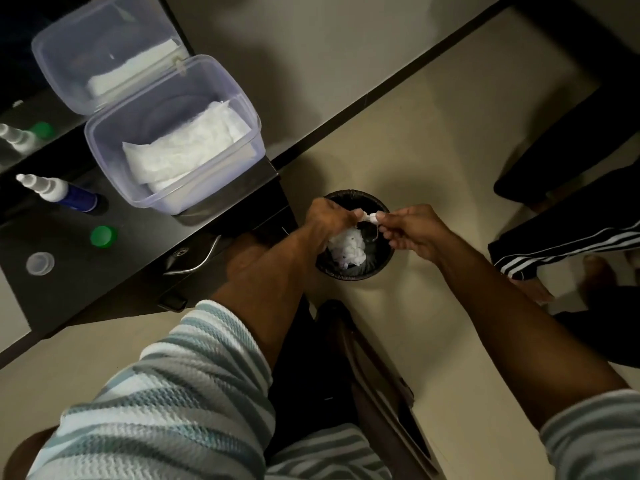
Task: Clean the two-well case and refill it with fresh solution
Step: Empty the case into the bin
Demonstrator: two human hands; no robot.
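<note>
Both hands, left hand [329,216] and right hand [412,230], are pinched shut on the small two-well case [370,217], held over the black waste bin [381,265]. The emptying step is judged underway. Next, the solution bottle [59,192] at nine o'clock is called for.

Dim room: pale tiled floor [433,140], a black cabinet [114,258] with metal handle [197,261].

We cannot make out the small white case [370,217] pinched between our left hand [330,220] and right hand [414,230]; fingers cover most of it. The dark surface [52,289] runs off the left edge.
</note>
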